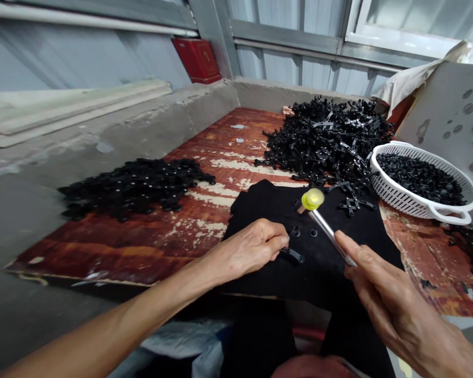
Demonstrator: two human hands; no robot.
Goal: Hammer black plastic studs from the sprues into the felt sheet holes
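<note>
My left hand (252, 248) rests on a black cloth (319, 268), fingers pinched on a small black plastic strip (292, 254). My right hand (394, 304) grips the metal handle of a small hammer with a yellow-green head (312, 199), held raised over the cloth. Two little black round pieces (304, 231) lie on the cloth just beyond the strip. A few loose black strips (352, 202) lie at the cloth's far right edge.
A big heap of black plastic parts (323, 136) lies at the back. A white basket (402, 199) of small black pieces stands at the right. Another black pile (134, 186) lies at the left on the worn red board (150, 241). A red box (197, 59) leans against the wall.
</note>
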